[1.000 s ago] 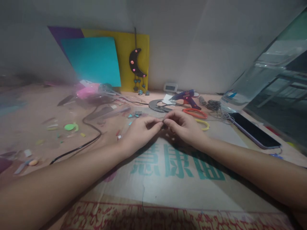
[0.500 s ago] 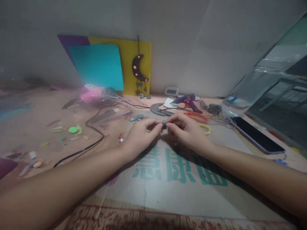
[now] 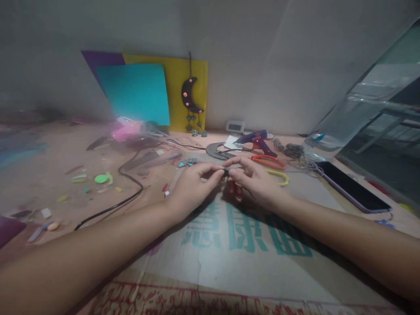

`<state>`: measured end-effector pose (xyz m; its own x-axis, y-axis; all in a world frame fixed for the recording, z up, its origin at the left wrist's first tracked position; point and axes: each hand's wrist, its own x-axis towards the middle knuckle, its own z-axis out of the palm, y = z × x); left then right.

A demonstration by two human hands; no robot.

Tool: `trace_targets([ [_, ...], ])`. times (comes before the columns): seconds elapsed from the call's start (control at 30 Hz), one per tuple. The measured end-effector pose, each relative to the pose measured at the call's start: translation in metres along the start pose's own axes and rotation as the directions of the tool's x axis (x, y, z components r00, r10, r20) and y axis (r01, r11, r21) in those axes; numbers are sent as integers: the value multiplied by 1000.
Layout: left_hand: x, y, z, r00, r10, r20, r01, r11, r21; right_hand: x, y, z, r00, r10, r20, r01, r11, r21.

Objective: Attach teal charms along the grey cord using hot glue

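Observation:
A small dark piece point(image 3: 226, 173) is pinched between the fingertips of both hands, above a printed sheet point(image 3: 210, 271) with green characters. My left hand point(image 3: 197, 183) grips it from the left with thumb and forefinger. From the right, my right hand point(image 3: 257, 181) holds it with the thumb, its forefinger stretched over the top. The piece is mostly covered by fingers, so its shape is unclear. Just beyond my left hand lie small grey and turquoise bits point(image 3: 188, 162). Behind stands a yellow sheet point(image 3: 173, 87) with a dark crescent ornament point(image 3: 187, 95) hanging before it.
Beyond my right hand are a glue gun point(image 3: 257, 139), orange-handled scissors point(image 3: 269, 162), a yellow handle point(image 3: 280, 177) and grey yarn point(image 3: 292, 149). A phone point(image 3: 354, 186) lies at the right. A black cable point(image 3: 129, 197) and scattered clay bits point(image 3: 101, 179) are on the left.
My right forefinger has lifted and straightened over the piece, and the other right fingers have shifted. My left hand is nearly unmoved. The whole view has shifted slightly.

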<state>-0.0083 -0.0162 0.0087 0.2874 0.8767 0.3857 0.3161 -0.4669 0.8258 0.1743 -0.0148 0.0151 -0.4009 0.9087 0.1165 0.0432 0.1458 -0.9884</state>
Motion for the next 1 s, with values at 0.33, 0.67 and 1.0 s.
trace_targets([
  [0.33, 0, 0, 0, 999, 31, -13, -31, 999, 32, 0, 4, -2, 999, -42, 23, 41, 998, 39],
  [0.67, 0, 1, -1, 998, 63, 20, -63, 998, 0, 0, 3, 0, 999, 36, 18, -37, 994, 106],
  [1.0, 3, -4, 3, 990, -138, 17, 139, 977, -160, 3, 4, 3, 994, 47, -101, -43, 998, 42],
])
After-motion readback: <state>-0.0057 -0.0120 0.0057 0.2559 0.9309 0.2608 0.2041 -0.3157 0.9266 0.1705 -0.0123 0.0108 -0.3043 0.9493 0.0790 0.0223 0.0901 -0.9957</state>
